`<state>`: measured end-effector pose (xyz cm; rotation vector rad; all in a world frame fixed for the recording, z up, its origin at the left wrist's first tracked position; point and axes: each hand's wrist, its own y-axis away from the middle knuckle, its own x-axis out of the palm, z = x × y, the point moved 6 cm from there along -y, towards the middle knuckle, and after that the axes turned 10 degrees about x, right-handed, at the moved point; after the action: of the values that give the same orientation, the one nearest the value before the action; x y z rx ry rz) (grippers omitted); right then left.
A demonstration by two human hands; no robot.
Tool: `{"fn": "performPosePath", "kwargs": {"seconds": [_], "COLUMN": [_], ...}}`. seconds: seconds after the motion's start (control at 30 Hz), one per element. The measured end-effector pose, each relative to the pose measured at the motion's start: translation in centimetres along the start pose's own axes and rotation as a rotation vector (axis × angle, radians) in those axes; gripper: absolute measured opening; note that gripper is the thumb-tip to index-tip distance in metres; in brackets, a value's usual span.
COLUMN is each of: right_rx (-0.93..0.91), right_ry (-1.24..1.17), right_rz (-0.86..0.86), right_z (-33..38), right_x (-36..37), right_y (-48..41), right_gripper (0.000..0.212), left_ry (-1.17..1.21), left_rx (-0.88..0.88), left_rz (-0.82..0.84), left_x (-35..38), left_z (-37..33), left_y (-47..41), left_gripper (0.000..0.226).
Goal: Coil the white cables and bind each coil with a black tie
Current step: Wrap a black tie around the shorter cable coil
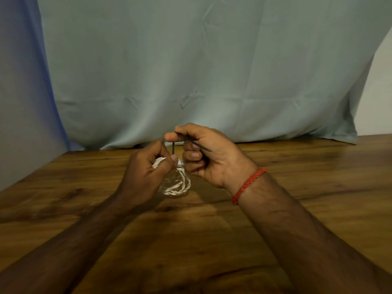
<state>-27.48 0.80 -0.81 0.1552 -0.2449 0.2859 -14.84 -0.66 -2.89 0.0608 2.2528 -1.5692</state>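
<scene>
The right hand (203, 153) pinches the black tie (173, 147) between thumb and forefinger, with the other fingers curled in. One end of the tie drops straight down toward the coil, and the other slants out across the palm. Just beside it, the left hand (148, 170) grips the top of the white cable coil (177, 185), thumb pressed over the gathered loops. The rest of the coil shows below the fingers, over the middle of the wooden table (297, 166).

The coiling looks done, so the step in hand is the binding. Whether the tie already passes round the loops is hidden behind the left thumb. The next move calls for drawing the tie snug and fastening it while the left hand pins the loops together.

A red thread bracelet (248, 183) circles the right wrist, and a pale cloth (191, 71) hangs behind the table.
</scene>
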Motion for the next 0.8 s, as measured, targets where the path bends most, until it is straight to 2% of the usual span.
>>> {"fn": "performPosePath", "kwargs": {"seconds": [0.13, 0.33, 0.47, 0.6, 0.7, 0.8], "right_rx": [0.002, -0.09, -0.144, -0.237, -0.276, -0.281], "right_ry": [0.026, 0.121, 0.098, 0.304, 0.396, 0.398], "right_rz": [0.024, -0.058, -0.051, -0.108, -0.113, -0.112], "right_z": [0.0, 1.0, 1.5, 1.6, 1.4, 1.5], "right_x": [0.0, -1.1, -1.5, -1.3, -1.0, -1.0], "right_y": [-0.4, -0.6, -0.3, -0.1, -0.1, -0.1], "right_gripper": [0.028, 0.043, 0.036, 0.03, 0.028, 0.028], "left_ry": [0.043, 0.122, 0.255, 0.387, 0.394, 0.373], "left_rx": [-0.031, -0.113, -0.167, -0.223, -0.247, -0.226], "left_rz": [-0.018, -0.044, -0.078, -0.143, -0.151, -0.154], "left_x": [0.1, -0.2, 0.0, 0.2, 0.1, -0.2], "left_z": [0.4, 1.1, 1.0, 0.7, 0.8, 1.1], "left_y": [0.1, 0.2, 0.3, 0.3, 0.3, 0.2], "left_gripper": [0.019, 0.018, 0.015, 0.018, 0.031, 0.021]}}
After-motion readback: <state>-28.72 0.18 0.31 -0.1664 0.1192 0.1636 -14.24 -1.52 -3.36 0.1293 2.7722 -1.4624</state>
